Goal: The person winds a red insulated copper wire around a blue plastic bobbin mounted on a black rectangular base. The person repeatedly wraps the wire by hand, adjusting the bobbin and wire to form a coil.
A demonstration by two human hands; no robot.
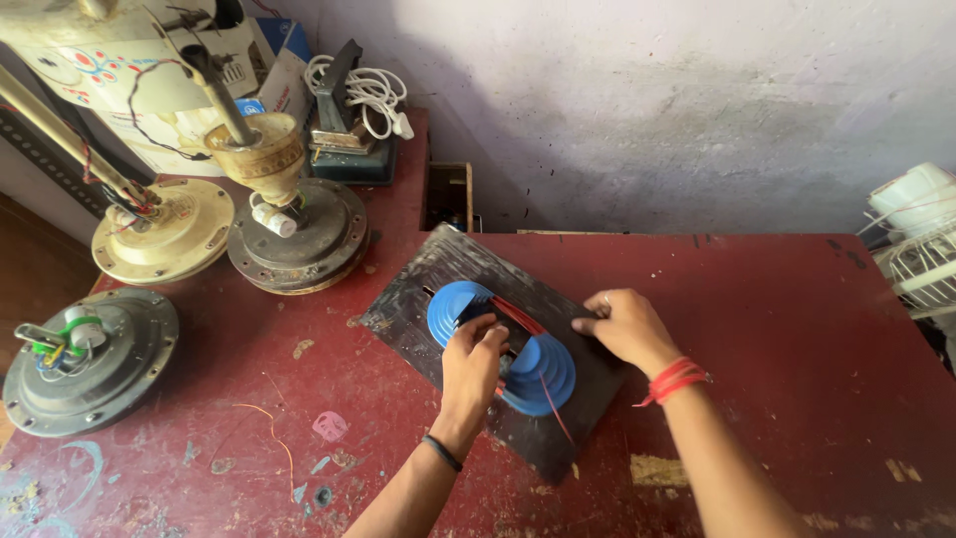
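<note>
A dark worn board [418,299] lies on the red table [777,329]. On it rests a blue stepped plastic former in two halves [543,374], with red wire [518,317] wound between them. My left hand [471,364] grips the middle of the former, fingers curled around it. My right hand [622,327] presses flat on the board's right edge, fingertips beside the red wire. A strand of red wire trails down over the board toward me.
Three ceiling-fan motors stand at the left: a dark one [85,359], a cream one [159,234] and a dark one with a cream rod housing [299,234]. A white cable coil [363,95] lies at the back. A white fan guard [921,259] is at the right edge.
</note>
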